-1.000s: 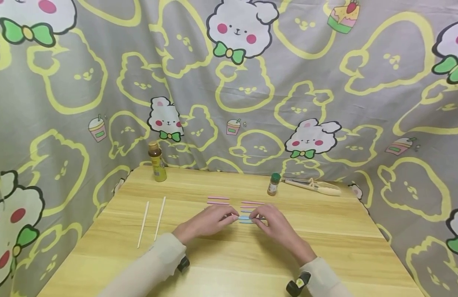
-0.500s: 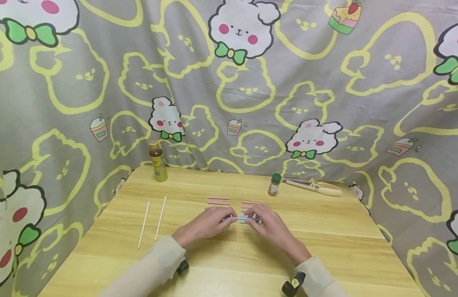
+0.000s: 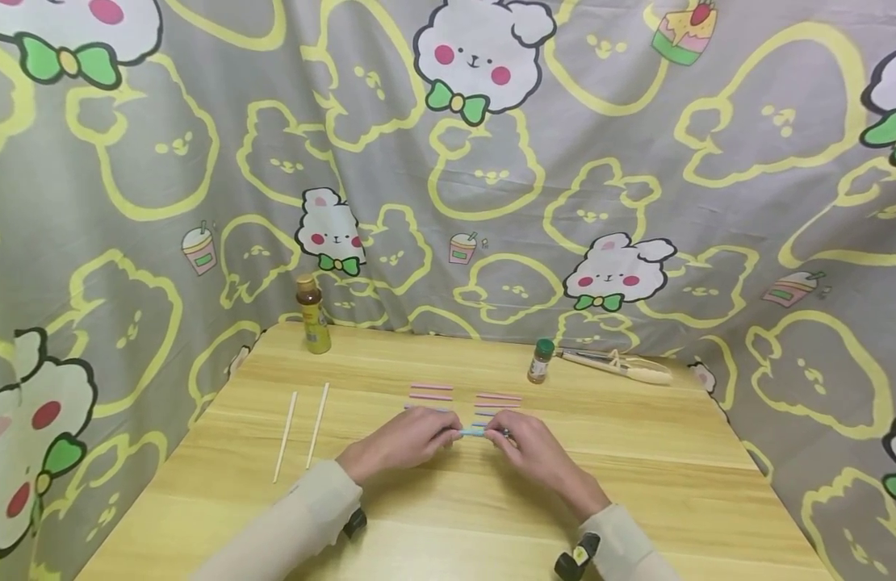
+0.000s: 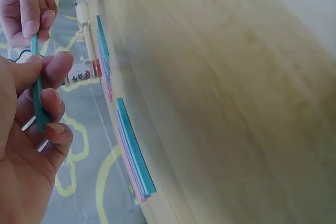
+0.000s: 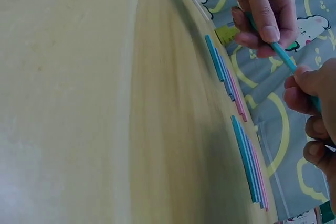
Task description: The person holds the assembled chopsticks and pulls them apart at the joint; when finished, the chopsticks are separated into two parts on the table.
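Above the bench [image 3: 433,516], a teal stick [image 3: 473,432] spans the pinching fingers of the left hand [image 3: 409,437] and right hand [image 3: 531,442], where an uneven tug could, we judge, make it slip and scatter the laid-out sticks [image 4: 136,148] towards eleven and one o'clock.

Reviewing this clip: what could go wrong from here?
The teal stick is held by both the left grip and the right grip; uneven force might bend it. It is off the table, so a slip could drop it. The left group of sticks and right group of sticks look close by, so a lowered hand might disturb them.
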`<act>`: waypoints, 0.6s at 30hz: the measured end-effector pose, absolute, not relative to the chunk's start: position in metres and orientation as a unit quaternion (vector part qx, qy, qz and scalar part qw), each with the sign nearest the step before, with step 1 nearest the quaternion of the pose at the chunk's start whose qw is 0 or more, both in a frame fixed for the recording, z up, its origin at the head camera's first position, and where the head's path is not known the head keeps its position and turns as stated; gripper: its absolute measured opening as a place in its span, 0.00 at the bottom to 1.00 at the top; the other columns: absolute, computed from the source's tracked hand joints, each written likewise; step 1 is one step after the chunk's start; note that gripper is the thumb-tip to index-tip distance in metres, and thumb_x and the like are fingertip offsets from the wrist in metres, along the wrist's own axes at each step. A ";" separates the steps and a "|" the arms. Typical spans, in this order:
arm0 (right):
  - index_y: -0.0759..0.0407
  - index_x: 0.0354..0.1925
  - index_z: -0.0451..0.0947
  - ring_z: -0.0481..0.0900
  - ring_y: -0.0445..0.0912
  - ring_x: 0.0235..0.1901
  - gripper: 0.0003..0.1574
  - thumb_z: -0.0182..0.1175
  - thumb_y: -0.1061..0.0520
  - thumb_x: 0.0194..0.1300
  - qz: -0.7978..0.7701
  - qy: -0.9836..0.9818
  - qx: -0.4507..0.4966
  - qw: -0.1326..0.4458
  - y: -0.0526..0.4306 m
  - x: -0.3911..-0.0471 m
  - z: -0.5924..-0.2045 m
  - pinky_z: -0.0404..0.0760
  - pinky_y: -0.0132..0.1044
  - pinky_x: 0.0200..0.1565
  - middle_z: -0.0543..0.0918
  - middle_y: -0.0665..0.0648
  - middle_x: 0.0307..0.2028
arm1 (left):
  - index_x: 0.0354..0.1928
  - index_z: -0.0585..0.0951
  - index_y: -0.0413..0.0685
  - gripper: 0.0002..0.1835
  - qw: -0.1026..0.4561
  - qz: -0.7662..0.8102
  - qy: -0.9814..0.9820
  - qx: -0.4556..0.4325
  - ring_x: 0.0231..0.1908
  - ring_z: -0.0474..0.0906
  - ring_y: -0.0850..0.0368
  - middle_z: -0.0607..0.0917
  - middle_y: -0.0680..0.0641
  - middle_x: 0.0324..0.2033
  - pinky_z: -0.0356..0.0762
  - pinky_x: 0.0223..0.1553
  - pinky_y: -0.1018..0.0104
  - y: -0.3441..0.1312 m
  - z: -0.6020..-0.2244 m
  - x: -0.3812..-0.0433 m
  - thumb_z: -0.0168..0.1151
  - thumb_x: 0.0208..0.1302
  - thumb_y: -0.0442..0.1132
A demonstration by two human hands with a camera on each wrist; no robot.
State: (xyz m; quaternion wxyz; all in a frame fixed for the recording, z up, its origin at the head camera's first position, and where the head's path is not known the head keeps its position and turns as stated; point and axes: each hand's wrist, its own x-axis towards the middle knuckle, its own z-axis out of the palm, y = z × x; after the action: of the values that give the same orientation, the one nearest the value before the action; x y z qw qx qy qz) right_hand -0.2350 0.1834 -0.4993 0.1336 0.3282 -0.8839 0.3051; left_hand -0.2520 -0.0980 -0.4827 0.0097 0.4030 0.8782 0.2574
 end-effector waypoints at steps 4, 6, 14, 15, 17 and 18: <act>0.54 0.42 0.87 0.81 0.33 0.35 0.03 0.67 0.59 0.78 0.333 -0.888 0.274 0.161 0.207 -0.236 -0.500 0.86 0.34 0.40 0.88 0.47 0.36 | 0.42 0.84 0.53 0.09 -0.026 0.225 0.897 0.379 0.26 0.70 0.71 0.79 0.62 0.26 0.75 0.32 0.72 -0.122 -0.486 -0.258 0.59 0.85 0.41; 0.54 0.43 0.87 0.81 0.33 0.36 0.03 0.67 0.61 0.77 0.350 -0.889 0.242 0.169 0.220 -0.237 -0.499 0.86 0.34 0.40 0.89 0.47 0.37 | 0.41 0.84 0.56 0.08 -0.036 0.215 0.911 0.349 0.28 0.71 0.70 0.79 0.63 0.27 0.75 0.33 0.70 -0.137 -0.487 -0.260 0.60 0.83 0.40; 0.56 0.51 0.87 0.73 0.33 0.35 0.07 0.65 0.62 0.78 0.336 -0.902 0.238 0.131 0.240 -0.233 -0.509 0.79 0.30 0.38 0.86 0.49 0.44 | 0.55 0.88 0.50 0.10 -0.021 0.214 0.909 0.357 0.51 0.87 0.55 0.91 0.52 0.49 0.86 0.56 0.52 -0.150 -0.488 -0.259 0.60 0.84 0.41; 0.56 0.51 0.87 0.74 0.33 0.37 0.07 0.66 0.62 0.78 0.337 -0.901 0.240 0.129 0.240 -0.232 -0.510 0.80 0.30 0.39 0.86 0.49 0.44 | 0.57 0.88 0.49 0.10 -0.022 0.212 0.909 0.357 0.54 0.87 0.53 0.91 0.51 0.51 0.86 0.58 0.51 -0.149 -0.489 -0.258 0.60 0.84 0.40; 0.55 0.51 0.87 0.77 0.33 0.39 0.08 0.66 0.63 0.77 0.339 -0.901 0.240 0.122 0.239 -0.230 -0.513 0.82 0.30 0.41 0.85 0.48 0.44 | 0.58 0.87 0.48 0.11 -0.018 0.214 0.910 0.353 0.55 0.86 0.51 0.91 0.50 0.52 0.86 0.60 0.50 -0.147 -0.489 -0.256 0.61 0.83 0.38; 0.54 0.50 0.87 0.78 0.34 0.40 0.08 0.67 0.63 0.77 0.340 -0.902 0.239 0.118 0.238 -0.229 -0.513 0.84 0.31 0.43 0.85 0.47 0.44 | 0.58 0.87 0.49 0.10 -0.015 0.215 0.912 0.350 0.55 0.86 0.52 0.91 0.50 0.51 0.86 0.60 0.50 -0.147 -0.490 -0.255 0.61 0.83 0.38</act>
State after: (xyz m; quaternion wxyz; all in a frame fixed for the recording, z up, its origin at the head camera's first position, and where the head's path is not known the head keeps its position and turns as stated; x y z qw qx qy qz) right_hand -0.2293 0.2385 -0.5129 0.1179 0.2391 -0.9018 0.3400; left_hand -0.2553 -0.1471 -0.4901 -0.0154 0.3495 0.9117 0.2154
